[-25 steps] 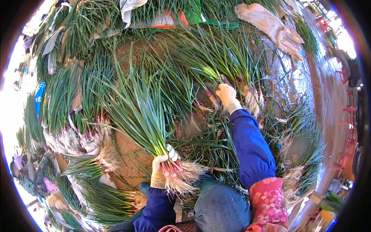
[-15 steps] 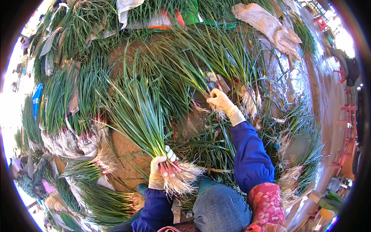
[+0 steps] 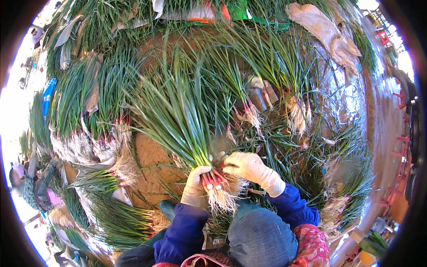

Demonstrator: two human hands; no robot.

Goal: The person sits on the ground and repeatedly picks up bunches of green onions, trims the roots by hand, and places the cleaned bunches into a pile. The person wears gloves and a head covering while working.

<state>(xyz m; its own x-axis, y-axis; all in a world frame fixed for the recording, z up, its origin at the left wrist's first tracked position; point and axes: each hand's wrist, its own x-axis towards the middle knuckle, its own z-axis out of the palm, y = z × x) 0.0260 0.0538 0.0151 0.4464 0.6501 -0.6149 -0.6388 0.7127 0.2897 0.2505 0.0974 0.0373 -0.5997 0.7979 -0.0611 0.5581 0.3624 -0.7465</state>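
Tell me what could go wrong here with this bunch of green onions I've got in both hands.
The left hand grips the bunch of green onions only near the red stem bases, so the long leaves fan out and stalks may slip loose. The right hand presses at the same crowded spot, where stems might bruise or snap. Loose onions lie scattered close by on the ground and could tangle with the bunch.

You hold bunch of green onions (image 3: 178, 120): long green leaves fan up-left, reddish bulbs (image 3: 212, 179) and white roots (image 3: 221, 200) at bottom, tilted, above brown ground, near your knee.
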